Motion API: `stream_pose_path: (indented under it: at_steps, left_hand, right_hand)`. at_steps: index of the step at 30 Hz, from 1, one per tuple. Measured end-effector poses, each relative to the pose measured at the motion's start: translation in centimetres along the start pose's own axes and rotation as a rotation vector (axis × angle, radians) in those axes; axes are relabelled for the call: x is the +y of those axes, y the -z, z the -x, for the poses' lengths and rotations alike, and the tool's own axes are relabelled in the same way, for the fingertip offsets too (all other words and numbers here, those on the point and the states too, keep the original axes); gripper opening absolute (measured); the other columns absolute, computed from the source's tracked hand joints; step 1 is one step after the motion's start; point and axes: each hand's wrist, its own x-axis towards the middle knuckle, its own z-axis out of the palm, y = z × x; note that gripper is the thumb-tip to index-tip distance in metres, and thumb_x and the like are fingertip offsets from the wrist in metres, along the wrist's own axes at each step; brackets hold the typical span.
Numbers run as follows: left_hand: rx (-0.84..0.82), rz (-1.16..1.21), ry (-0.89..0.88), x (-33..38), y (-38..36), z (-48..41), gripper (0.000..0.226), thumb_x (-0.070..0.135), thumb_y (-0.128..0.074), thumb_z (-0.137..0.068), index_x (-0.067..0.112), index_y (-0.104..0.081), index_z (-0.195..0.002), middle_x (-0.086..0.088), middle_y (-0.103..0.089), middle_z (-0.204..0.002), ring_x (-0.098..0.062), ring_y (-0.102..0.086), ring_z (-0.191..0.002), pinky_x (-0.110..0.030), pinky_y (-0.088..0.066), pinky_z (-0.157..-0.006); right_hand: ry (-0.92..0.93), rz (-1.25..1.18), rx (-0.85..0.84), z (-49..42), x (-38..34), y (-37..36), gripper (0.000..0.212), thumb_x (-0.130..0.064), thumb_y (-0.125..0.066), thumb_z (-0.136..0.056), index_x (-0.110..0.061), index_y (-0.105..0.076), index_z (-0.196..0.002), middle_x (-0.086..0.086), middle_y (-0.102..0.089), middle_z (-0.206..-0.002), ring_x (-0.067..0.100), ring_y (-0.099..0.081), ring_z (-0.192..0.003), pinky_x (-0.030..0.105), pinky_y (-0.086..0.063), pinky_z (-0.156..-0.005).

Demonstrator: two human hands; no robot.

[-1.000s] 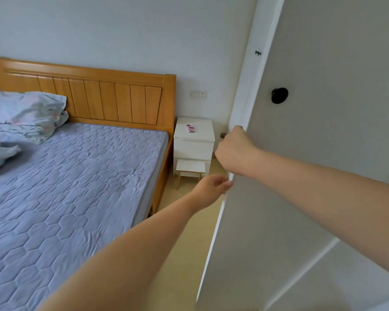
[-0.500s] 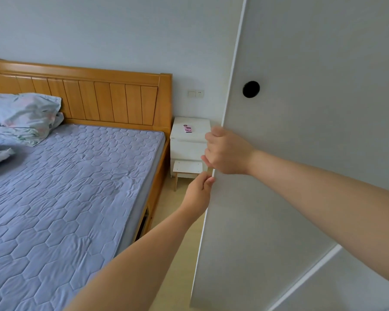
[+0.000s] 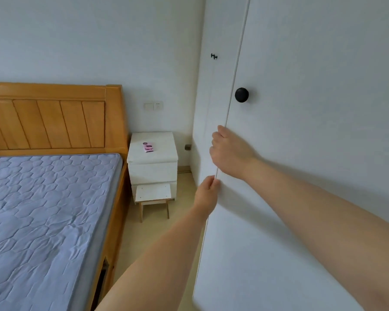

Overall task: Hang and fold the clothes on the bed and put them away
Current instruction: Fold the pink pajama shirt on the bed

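Right hand (image 3: pixel 230 151) and left hand (image 3: pixel 206 194) curl round the wardrobe door (image 3: pixel 312 108) edge, fingertips lost behind it. The bed (image 3: pixel 43 209) runs off the left and bottom. Pink thing (image 3: pixel 148 147) on the nightstand (image 3: pixel 153 160): too small to name.

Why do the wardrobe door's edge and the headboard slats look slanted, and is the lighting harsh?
Head view: the wide-angle lens tilts straight lines, so the wardrobe door leans and the headboard slats fan out; light is soft and even, with a faint shadow under the right hand on the door; no glare.
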Motion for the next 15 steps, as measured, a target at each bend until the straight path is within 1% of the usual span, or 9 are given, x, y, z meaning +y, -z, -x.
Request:
stream_pose_path:
  at_steps: [1, 2, 3, 4, 5, 7, 9, 12, 15]
  left_hand:
    - [-0.082, -0.005, 0.014, 0.0, -1.3, -1.5, 0.024, 0.026, -0.034, -0.104, 0.023, -0.056, -0.111, 0.019, -0.049, -0.098, 0.001, -0.047, -0.093, -0.014, -0.035, -0.078]
    - [-0.175, -0.020, 0.011, 0.0, -2.6, -2.9, 0.030, 0.031, -0.031, -0.104, 0.026, -0.047, -0.129, 0.021, -0.044, -0.117, 0.000, -0.043, -0.112, -0.016, -0.032, -0.093]
    - [-0.261, -0.051, 0.004, -0.1, -3.9, -4.3, 0.043, 0.036, -0.029, -0.104, 0.024, -0.030, -0.146, 0.019, -0.033, -0.133, -0.003, -0.032, -0.129, -0.021, -0.024, -0.106]
    - [-0.327, -0.095, -0.001, -0.1, -5.4, -5.6, 0.053, 0.040, -0.027, -0.104, 0.023, -0.014, -0.152, 0.015, -0.022, -0.145, -0.007, -0.019, -0.140, -0.026, -0.015, -0.113]
    - [-0.363, -0.140, -0.016, -0.1, -6.8, -6.7, 0.058, 0.042, -0.026, -0.103, 0.022, -0.005, -0.153, 0.009, -0.010, -0.155, -0.010, -0.006, -0.145, -0.030, -0.008, -0.117]
    - [-0.392, -0.195, -0.028, 0.0, -9.5, -8.6, 0.061, 0.041, -0.026, -0.103, 0.021, 0.002, -0.153, 0.002, 0.000, -0.159, -0.017, 0.006, -0.148, -0.037, -0.002, -0.120]
    - [-0.371, -0.171, -0.046, 0.1, -11.6, -9.8, 0.064, 0.041, -0.030, -0.103, 0.020, 0.005, -0.152, -0.004, -0.001, -0.160, -0.023, 0.004, -0.148, -0.042, -0.005, -0.120]
    - [-0.347, -0.124, -0.003, 0.2, -13.6, -11.4, 0.071, 0.045, -0.032, -0.101, 0.020, 0.009, -0.152, -0.003, 0.009, -0.160, -0.020, 0.006, -0.148, -0.042, -0.003, -0.120]
    - [-0.371, -0.156, 0.010, 0.0, -15.1, -12.5, 0.069, 0.047, -0.029, -0.101, 0.022, 0.011, -0.152, -0.001, 0.013, -0.160, -0.018, 0.011, -0.147, -0.042, 0.000, -0.119]
  right_hand:
    - [-0.051, 0.014, -0.034, 0.4, 0.4, -2.1, 0.028, -0.020, -0.045, -0.084, -0.021, -0.070, -0.096, 0.005, -0.068, -0.100, 0.024, -0.058, -0.105, 0.041, -0.034, -0.106]
    - [-0.130, 0.038, -0.078, 1.0, 0.8, -4.4, 0.037, -0.025, -0.040, -0.091, -0.013, -0.060, -0.120, 0.014, -0.057, -0.128, 0.030, -0.045, -0.127, 0.046, -0.024, -0.114]
    - [-0.190, 0.069, -0.130, 1.8, 1.3, -6.5, 0.047, -0.027, -0.034, -0.096, -0.007, -0.043, -0.138, 0.021, -0.036, -0.147, 0.034, -0.025, -0.141, 0.049, -0.013, -0.117]
    - [-0.214, 0.086, -0.208, 2.6, 1.8, -8.0, 0.054, -0.027, -0.028, -0.099, -0.004, -0.025, -0.147, 0.023, -0.014, -0.156, 0.035, -0.007, -0.146, 0.051, -0.003, -0.116]
    - [-0.222, 0.087, -0.280, 3.3, 2.4, -9.3, 0.057, -0.027, -0.024, -0.100, -0.003, -0.012, -0.150, 0.022, 0.000, -0.158, 0.035, 0.005, -0.146, 0.052, 0.004, -0.115]
    - [-0.225, 0.075, -0.390, 4.2, 3.2, -11.5, 0.059, -0.025, -0.020, -0.100, -0.004, 0.000, -0.151, 0.022, 0.013, -0.157, 0.035, 0.013, -0.145, 0.052, 0.007, -0.114]
    - [-0.210, 0.062, -0.453, 4.2, 3.5, -12.7, 0.059, -0.025, -0.018, -0.100, -0.003, 0.006, -0.150, 0.022, 0.017, -0.155, 0.036, 0.015, -0.144, 0.053, 0.007, -0.114]
    - [-0.222, 0.074, -0.530, 3.8, 3.6, -14.0, 0.063, -0.033, -0.018, -0.101, -0.002, 0.008, -0.149, 0.024, 0.018, -0.155, 0.040, 0.016, -0.143, 0.057, 0.007, -0.113]
    - [-0.233, 0.089, -0.567, 4.5, 3.9, -15.1, 0.065, -0.037, -0.018, -0.101, -0.003, 0.008, -0.150, 0.023, 0.019, -0.155, 0.039, 0.019, -0.143, 0.056, 0.009, -0.112]
